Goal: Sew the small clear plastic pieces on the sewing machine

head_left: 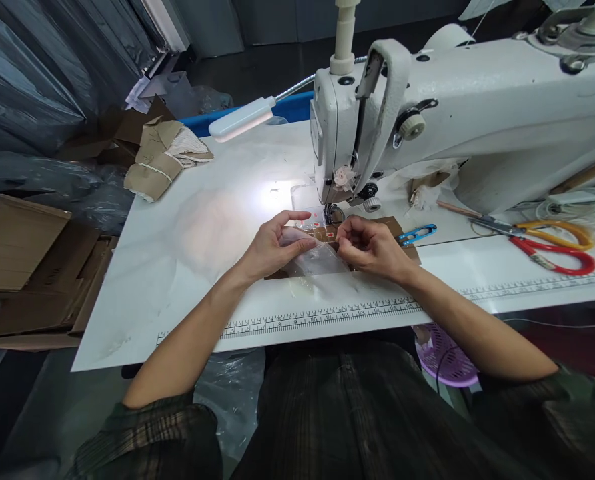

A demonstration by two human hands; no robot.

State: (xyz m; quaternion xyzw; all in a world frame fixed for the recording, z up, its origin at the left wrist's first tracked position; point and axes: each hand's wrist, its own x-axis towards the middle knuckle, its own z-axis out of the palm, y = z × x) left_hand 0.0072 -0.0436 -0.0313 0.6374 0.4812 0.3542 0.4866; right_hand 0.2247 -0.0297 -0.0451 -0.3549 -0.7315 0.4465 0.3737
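The clear plastic bag (317, 261) lay on the white table (187, 253), right in front of the sewing machine (457, 113). It sat between the two hands. The left hand (272, 247) held the bag's left side, with the thumb on top and the fingers (292, 217) curled over the far edge. The right hand (370, 248) pinched the bag's right side, with its fingers bent in tight. A brown cardboard piece (327, 233) with small red marks lay at the top of the bag, just by the fingertips of both hands and close under the needle part of the machine.

A small lamp (242, 119) on a bendy neck made a bright spot on the table. A ruler strip (327, 315) ran along the near edge of the table. Little blue snips (417, 234) lay just to the right of the right hand. Farther right lay big scissors (552, 247) with red and yellow handles. A bundle of brown paper (160, 160) sat at the far left corner. Flat cardboard boxes (22, 267) were stacked on the left, below the table. A purple basket (442, 357) showed under the table edge.
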